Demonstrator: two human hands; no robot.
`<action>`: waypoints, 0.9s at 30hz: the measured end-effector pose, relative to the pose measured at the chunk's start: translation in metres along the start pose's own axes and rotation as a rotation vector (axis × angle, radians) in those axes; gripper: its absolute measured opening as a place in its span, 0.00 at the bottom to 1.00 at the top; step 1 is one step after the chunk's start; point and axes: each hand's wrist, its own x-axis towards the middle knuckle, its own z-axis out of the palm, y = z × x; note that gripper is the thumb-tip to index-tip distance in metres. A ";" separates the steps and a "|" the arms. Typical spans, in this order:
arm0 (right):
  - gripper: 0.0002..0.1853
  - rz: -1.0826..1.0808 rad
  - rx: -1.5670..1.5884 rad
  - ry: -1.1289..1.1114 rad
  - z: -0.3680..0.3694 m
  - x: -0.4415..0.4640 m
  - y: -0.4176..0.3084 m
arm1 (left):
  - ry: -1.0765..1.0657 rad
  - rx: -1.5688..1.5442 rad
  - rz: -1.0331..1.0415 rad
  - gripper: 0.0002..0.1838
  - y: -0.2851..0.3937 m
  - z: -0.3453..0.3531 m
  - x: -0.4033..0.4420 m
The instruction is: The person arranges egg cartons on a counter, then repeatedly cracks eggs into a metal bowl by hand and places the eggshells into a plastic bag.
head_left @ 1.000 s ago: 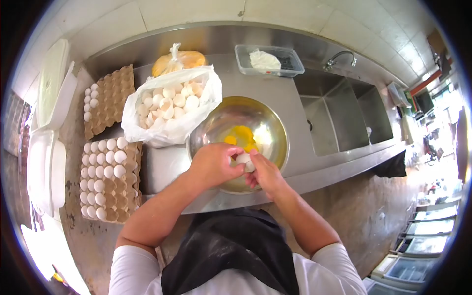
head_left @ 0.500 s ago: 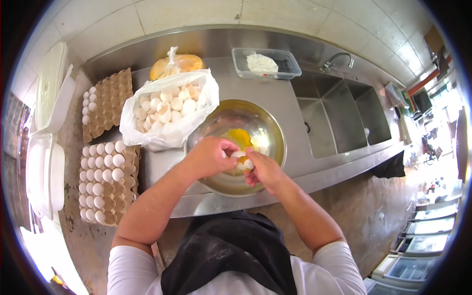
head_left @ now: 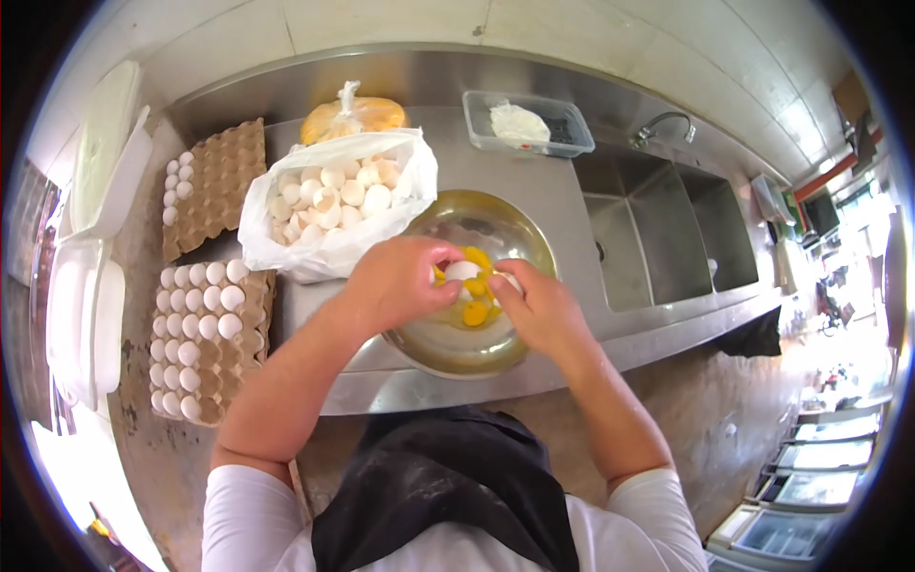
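Both hands are over a wide steel bowl (head_left: 538, 238) on the counter. My left hand (head_left: 405, 281) is closed on a white eggshell half (head_left: 463, 271), its fingertips wet with yellow. Beside it, my right hand (head_left: 541, 310) pinches another piece of eggshell (head_left: 512, 282), partly covered by the fingers. Bright egg yolk (head_left: 475, 313) shows between and below the hands; I cannot tell how much of it is still falling. Just left of the bowl stands a white plastic bag (head_left: 315, 253) full of broken eggshells (head_left: 329, 200).
Egg trays (head_left: 224, 377) with whole white eggs lie at the left, one partly filled tray (head_left: 229, 181) behind. A tied bag of yellow contents (head_left: 353, 116) and a clear plastic container (head_left: 569, 150) stand at the back. Sink basins (head_left: 658, 229) and a tap (head_left: 667, 122) are on the right.
The egg that both hands held together is now split, with the hands farther apart. Yolk has come down between them. The view has shifted slightly.
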 end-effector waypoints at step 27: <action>0.28 -0.624 0.120 -0.097 0.094 -0.018 -0.111 | 0.350 -1.670 -0.580 0.37 -0.025 -0.002 -0.139</action>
